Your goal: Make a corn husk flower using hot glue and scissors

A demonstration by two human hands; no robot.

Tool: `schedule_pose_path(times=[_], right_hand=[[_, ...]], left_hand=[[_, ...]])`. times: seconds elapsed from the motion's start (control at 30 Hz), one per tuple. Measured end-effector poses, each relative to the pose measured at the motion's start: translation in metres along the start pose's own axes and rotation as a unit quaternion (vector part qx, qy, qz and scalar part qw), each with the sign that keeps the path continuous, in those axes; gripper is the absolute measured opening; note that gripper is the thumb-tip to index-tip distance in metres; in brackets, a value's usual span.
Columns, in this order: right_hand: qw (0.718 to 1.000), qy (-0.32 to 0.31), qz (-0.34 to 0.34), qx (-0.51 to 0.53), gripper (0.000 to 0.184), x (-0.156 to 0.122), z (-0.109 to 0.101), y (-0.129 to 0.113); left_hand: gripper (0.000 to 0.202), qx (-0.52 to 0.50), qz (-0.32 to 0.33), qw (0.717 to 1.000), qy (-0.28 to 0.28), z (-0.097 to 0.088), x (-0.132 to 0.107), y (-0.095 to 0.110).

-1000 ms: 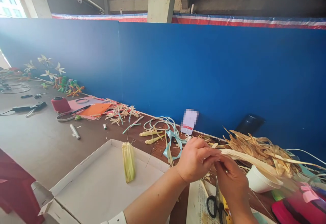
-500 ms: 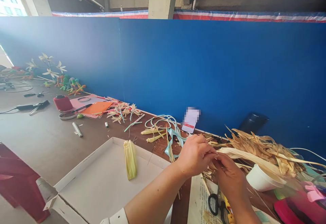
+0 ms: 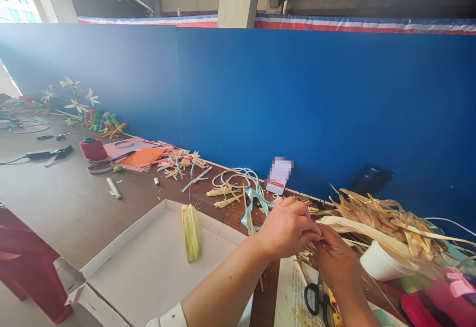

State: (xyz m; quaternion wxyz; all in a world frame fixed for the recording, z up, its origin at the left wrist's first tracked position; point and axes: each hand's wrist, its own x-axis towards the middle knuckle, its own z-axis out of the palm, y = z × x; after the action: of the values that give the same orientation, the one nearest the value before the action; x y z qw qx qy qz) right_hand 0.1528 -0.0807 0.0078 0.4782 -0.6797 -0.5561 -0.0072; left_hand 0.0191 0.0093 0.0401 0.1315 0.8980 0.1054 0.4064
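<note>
My left hand and my right hand meet over the table, both with pinched fingers. Whatever they hold between the fingertips is hidden or too small to make out. Just beyond my right hand a long pale corn husk strip stretches to the right; whether it touches the fingers I cannot tell. Under the hands lie a printed sheet and black-handled scissors, partly covered by my right forearm. To the left, a folded yellow-green corn husk rests in a shallow white box.
Dry brown husks are heaped at the right behind a tilted white cup. A phone leans on the blue partition. Light-blue ribbon and cord lie nearby. Farther left stand a red thread spool and orange paper.
The fingertips of both hands have shifted slightly down and to the right, still pinched together. Everything on the table lies as before.
</note>
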Motion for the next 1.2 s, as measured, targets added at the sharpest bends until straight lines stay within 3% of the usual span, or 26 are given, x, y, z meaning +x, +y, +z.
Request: schedule_pose_path(times=[0.1,0.2,0.3,0.37,0.43,0.5,0.57,0.63,0.87,1.0,1.2], right_hand=[[1.000,0.019,0.021,0.013,0.024,0.000,0.002,-0.001],[0.996,0.034,0.076,0.040,0.026,0.000,0.005,-0.001],[0.982,0.040,0.157,0.102,0.031,-0.001,0.009,0.001],[0.970,0.044,0.197,0.134,0.036,-0.001,0.011,0.003],[0.964,0.052,0.217,0.147,0.040,-0.001,0.013,0.006],[0.963,0.063,0.218,0.147,0.043,-0.002,0.015,0.008],[0.965,0.074,0.214,0.135,0.043,-0.002,0.016,0.009],[0.966,0.076,0.208,0.131,0.044,-0.002,0.016,0.010],[0.959,0.064,0.222,0.161,0.046,-0.002,0.020,0.012],[0.949,0.078,0.246,0.179,0.050,-0.002,0.019,0.012],[0.955,0.077,0.222,0.181,0.046,-0.003,0.020,0.015]], left_hand=[[0.025,-0.022,0.003,1.000,0.021,-0.002,0.001,0.002],[0.028,-0.075,-0.028,0.990,0.112,-0.007,0.001,0.005],[0.029,-0.138,-0.146,0.949,0.243,-0.011,0.002,0.005],[0.030,-0.178,-0.242,0.910,0.284,-0.011,0.002,0.003],[0.036,-0.234,-0.326,0.877,0.266,-0.007,0.002,0.000],[0.044,-0.304,-0.388,0.849,0.192,-0.002,0.002,-0.003],[0.051,-0.366,-0.423,0.822,0.111,0.004,0.003,-0.005],[0.052,-0.404,-0.434,0.801,0.079,0.010,0.003,-0.005],[0.029,-0.501,-0.442,0.735,0.121,0.018,0.005,-0.001],[0.028,-0.509,-0.442,0.726,0.131,0.019,0.005,-0.003],[0.029,-0.497,-0.451,0.732,0.115,0.016,0.006,-0.002]])
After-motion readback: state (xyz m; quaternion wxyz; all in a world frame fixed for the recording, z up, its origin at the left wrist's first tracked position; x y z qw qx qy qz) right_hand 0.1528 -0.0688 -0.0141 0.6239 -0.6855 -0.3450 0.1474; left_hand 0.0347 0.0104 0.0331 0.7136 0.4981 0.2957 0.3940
